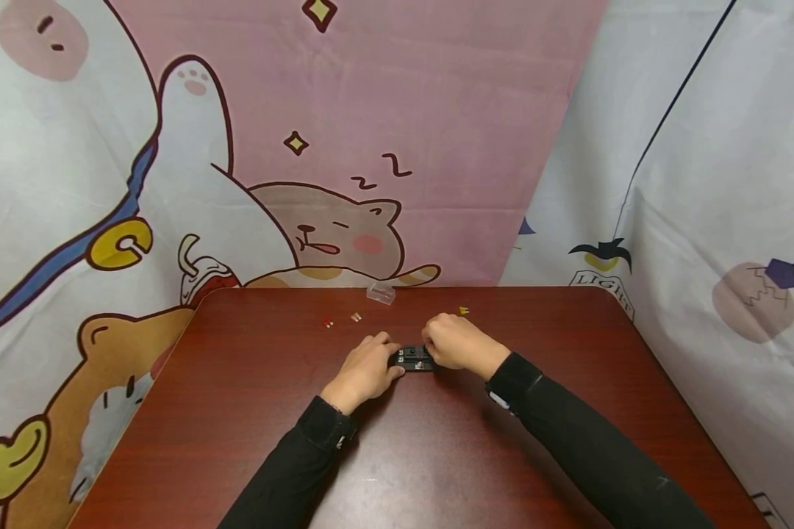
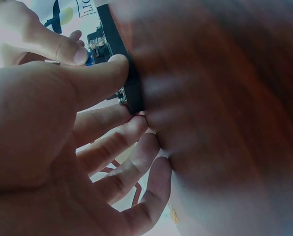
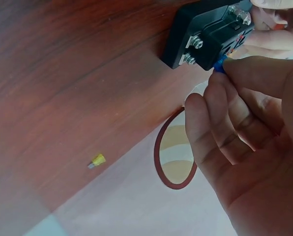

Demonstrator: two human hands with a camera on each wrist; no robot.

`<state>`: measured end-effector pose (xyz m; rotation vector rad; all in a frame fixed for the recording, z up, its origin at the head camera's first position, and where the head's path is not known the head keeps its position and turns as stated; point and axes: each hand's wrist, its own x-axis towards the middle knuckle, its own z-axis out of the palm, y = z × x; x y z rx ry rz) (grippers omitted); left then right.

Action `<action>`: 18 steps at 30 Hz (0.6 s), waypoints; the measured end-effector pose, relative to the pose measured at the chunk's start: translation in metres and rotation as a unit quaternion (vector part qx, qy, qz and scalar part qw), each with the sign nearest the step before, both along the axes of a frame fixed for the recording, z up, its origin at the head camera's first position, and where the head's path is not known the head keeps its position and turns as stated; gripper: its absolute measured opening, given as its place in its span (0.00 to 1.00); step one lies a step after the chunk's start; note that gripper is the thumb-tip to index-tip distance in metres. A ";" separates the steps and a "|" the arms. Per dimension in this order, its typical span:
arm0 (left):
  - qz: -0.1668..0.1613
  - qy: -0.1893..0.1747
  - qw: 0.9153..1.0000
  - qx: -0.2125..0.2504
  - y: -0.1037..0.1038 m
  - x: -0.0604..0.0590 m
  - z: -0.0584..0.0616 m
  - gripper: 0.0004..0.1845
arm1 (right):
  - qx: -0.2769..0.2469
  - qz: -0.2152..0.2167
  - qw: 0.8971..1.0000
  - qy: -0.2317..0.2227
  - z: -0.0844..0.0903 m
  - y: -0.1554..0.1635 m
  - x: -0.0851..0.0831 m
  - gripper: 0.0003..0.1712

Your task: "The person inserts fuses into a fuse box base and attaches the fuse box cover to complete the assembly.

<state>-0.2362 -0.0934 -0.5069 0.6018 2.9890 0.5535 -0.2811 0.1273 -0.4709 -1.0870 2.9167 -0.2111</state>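
A black fuse block (image 1: 415, 358) with metal screw terminals sits on the table between the two hands. My left hand (image 1: 364, 369) grips its left end, thumb on the near side and fingers at the far side. At the block's right part is my right hand (image 1: 459, 342). In the right wrist view, its thumb and fingertip pinch a small blue blade fuse (image 3: 219, 65) against the face of the fuse block (image 3: 210, 34). That blue fuse (image 2: 90, 60) is mostly covered by fingers in the left wrist view, and how deep it sits I cannot tell.
Beyond the hands lie a red blade fuse (image 1: 328, 323), a tan blade fuse (image 1: 356, 317) and a yellow blade fuse (image 1: 464, 311). A clear plastic cover (image 1: 381, 294) is at the far edge of the brown table (image 1: 251, 411). Printed cloth (image 1: 476, 147) hangs behind.
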 end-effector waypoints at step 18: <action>0.001 -0.010 1.000 -0.007 0.000 0.000 0.000 0.25 | -0.062 -0.063 0.995 -0.036 0.000 0.037 -0.009 0.09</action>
